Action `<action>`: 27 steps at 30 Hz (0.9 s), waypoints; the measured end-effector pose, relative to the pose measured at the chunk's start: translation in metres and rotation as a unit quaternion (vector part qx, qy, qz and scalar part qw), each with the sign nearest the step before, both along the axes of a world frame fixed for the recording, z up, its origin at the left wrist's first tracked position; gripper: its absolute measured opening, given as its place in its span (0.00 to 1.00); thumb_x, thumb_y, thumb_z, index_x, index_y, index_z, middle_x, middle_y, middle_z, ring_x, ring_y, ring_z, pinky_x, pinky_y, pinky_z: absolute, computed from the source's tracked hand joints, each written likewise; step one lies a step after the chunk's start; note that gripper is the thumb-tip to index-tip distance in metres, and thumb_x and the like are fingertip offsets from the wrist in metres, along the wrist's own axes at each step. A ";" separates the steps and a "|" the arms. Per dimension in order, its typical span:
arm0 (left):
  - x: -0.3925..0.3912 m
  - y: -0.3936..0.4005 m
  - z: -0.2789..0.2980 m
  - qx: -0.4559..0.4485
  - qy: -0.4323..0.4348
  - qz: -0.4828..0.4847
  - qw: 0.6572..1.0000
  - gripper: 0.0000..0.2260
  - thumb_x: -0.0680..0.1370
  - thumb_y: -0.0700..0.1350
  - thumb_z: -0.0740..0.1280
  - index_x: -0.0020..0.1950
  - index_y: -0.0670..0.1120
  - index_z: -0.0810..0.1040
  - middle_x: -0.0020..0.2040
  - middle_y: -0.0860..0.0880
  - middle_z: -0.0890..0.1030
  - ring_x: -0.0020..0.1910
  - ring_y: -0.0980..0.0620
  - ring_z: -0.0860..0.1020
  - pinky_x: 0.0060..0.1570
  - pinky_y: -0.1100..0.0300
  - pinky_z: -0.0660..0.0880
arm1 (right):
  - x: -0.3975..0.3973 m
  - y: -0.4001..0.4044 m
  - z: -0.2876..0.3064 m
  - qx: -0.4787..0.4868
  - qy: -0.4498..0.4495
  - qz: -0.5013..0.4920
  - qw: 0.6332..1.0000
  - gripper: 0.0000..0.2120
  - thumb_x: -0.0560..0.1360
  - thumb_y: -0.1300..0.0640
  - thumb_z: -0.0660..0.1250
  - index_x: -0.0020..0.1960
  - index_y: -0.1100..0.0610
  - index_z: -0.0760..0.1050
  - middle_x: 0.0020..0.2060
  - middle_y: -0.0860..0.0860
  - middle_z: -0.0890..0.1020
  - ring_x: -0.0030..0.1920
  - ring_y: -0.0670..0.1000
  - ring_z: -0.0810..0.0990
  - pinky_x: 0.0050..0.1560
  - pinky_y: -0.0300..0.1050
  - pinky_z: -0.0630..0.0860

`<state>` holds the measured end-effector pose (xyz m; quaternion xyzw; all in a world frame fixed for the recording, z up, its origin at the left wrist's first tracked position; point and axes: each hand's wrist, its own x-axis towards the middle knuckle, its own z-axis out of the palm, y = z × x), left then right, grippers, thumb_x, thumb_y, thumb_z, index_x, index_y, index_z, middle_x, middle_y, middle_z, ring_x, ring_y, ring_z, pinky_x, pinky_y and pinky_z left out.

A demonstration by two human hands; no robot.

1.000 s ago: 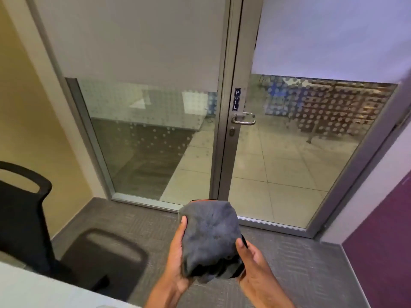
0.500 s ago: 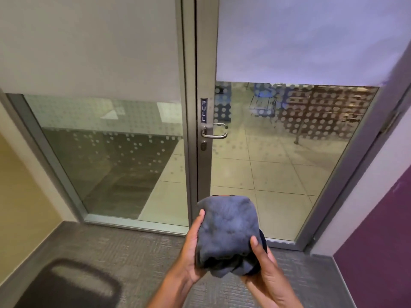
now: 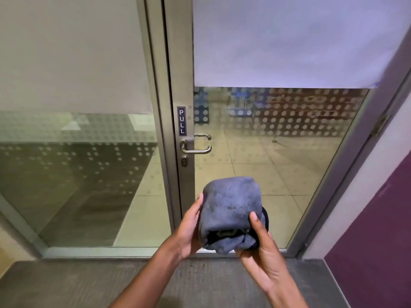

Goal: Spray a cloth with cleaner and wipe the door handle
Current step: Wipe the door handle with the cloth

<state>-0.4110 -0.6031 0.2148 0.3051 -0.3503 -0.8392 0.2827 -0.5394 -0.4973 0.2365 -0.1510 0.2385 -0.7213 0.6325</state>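
From the head camera, the bundled grey microfibre cloth (image 3: 231,210) was seen cradled between both hands in front of the person, low in the frame and just ahead of the door's bottom rail. The left hand (image 3: 189,227) was cupped against the cloth's left side, fingers wrapped behind and thumb up along its edge; the right hand (image 3: 262,247) was closed round the lower right, thumb pressed flat on the front. Something dark, with a black rim (image 3: 265,216) peeping out at the right and a dim shape in the fold underneath, was wrapped inside the cloth; whether that was the cleaner bottle could not be told. The brushed-metal lever door handle (image 3: 196,150) was mounted on the grey aluminium door stile (image 3: 180,81), just below the small dark PULL sign (image 3: 181,121) and above a round keyhole (image 3: 184,162), well apart from the cloth and untouched. Compared with a second earlier, the glass door (image 3: 266,163) was found much larger and more central, the black chair was lost from the left edge, and the handle was brought nearer, so the door had evidently been approached while the same two-handed hold was kept. By that reading, wiping was not yet begun; a reach upward to the lever was still needed, and no sign of spraying could be made out.
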 end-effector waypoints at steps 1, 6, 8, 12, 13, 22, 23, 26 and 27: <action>0.001 -0.022 0.001 -0.022 -0.008 -0.002 1.000 0.31 0.81 0.64 0.52 0.67 0.41 0.78 0.64 0.37 0.80 0.63 0.41 0.78 0.70 0.47 0.68 | 0.001 -0.015 0.002 -0.002 0.006 -0.011 1.000 0.42 0.58 0.54 0.83 0.69 0.58 0.71 0.64 0.58 0.79 0.63 0.56 0.79 0.53 0.51 0.81; 0.010 -0.146 0.013 -0.164 -0.083 0.043 0.982 0.31 0.81 0.61 0.50 0.71 0.40 0.71 0.64 0.40 0.78 0.67 0.43 0.75 0.73 0.45 0.66 | 0.012 -0.098 0.010 -0.021 0.039 -0.084 0.995 0.27 0.70 0.57 0.74 0.67 0.59 0.72 0.62 0.58 0.80 0.60 0.54 0.81 0.51 0.47 0.81; 0.019 -0.194 0.026 -0.285 -0.149 0.057 0.945 0.22 0.84 0.55 0.50 0.69 0.44 0.73 0.64 0.44 0.78 0.69 0.46 0.73 0.73 0.50 0.67 | 0.019 -0.135 0.015 -0.021 0.076 -0.125 0.989 0.19 0.73 0.60 0.69 0.63 0.58 0.75 0.57 0.56 0.82 0.55 0.52 0.83 0.45 0.44 0.81; 0.041 -0.281 0.064 -0.554 -0.268 0.056 0.786 0.16 0.84 0.51 0.57 0.69 0.49 0.74 0.56 0.38 0.81 0.63 0.50 0.76 0.65 0.58 0.73 | 0.034 -0.203 0.022 -0.005 0.174 -0.206 0.963 0.21 0.71 0.57 0.69 0.63 0.57 0.74 0.55 0.56 0.83 0.52 0.51 0.83 0.45 0.44 0.80; 0.043 -0.306 0.073 -0.612 -0.285 0.060 0.735 0.19 0.83 0.53 0.58 0.71 0.48 0.73 0.64 0.40 0.79 0.70 0.51 0.72 0.71 0.52 0.69 | 0.037 -0.219 0.024 -0.004 0.192 -0.226 0.955 0.22 0.71 0.57 0.70 0.64 0.56 0.73 0.56 0.56 0.83 0.54 0.52 0.83 0.47 0.45 0.80; 0.030 -0.434 0.175 -0.897 -0.303 0.082 0.312 0.22 0.83 0.52 0.56 0.73 0.42 0.69 0.78 0.43 0.63 0.80 0.45 0.56 0.76 0.41 0.59 | 0.054 -0.334 0.042 0.008 0.358 -0.366 0.859 0.21 0.72 0.56 0.73 0.62 0.48 0.72 0.59 0.48 0.81 0.60 0.47 0.80 0.59 0.50 0.79; 0.027 -0.440 0.184 -0.909 -0.302 0.083 0.276 0.22 0.83 0.51 0.55 0.73 0.42 0.69 0.79 0.42 0.63 0.80 0.45 0.56 0.76 0.42 0.59 | 0.054 -0.345 0.044 0.010 0.376 -0.385 0.843 0.20 0.72 0.57 0.73 0.61 0.48 0.72 0.58 0.46 0.80 0.60 0.44 0.80 0.58 0.46 0.79; 0.019 -0.453 0.202 -0.938 -0.286 0.068 0.185 0.21 0.83 0.49 0.56 0.73 0.41 0.69 0.78 0.41 0.62 0.79 0.43 0.56 0.76 0.42 0.59 | 0.055 -0.376 0.051 0.019 0.438 -0.441 0.783 0.20 0.72 0.57 0.74 0.60 0.49 0.72 0.56 0.44 0.79 0.58 0.39 0.78 0.56 0.35 0.78; 0.017 -0.458 0.207 -0.944 -0.282 0.060 0.163 0.20 0.83 0.49 0.56 0.73 0.41 0.69 0.78 0.40 0.62 0.79 0.42 0.57 0.76 0.42 0.59 | 0.054 -0.388 0.052 0.021 0.463 -0.455 0.760 0.20 0.72 0.56 0.74 0.61 0.49 0.72 0.56 0.45 0.79 0.58 0.40 0.78 0.55 0.33 0.77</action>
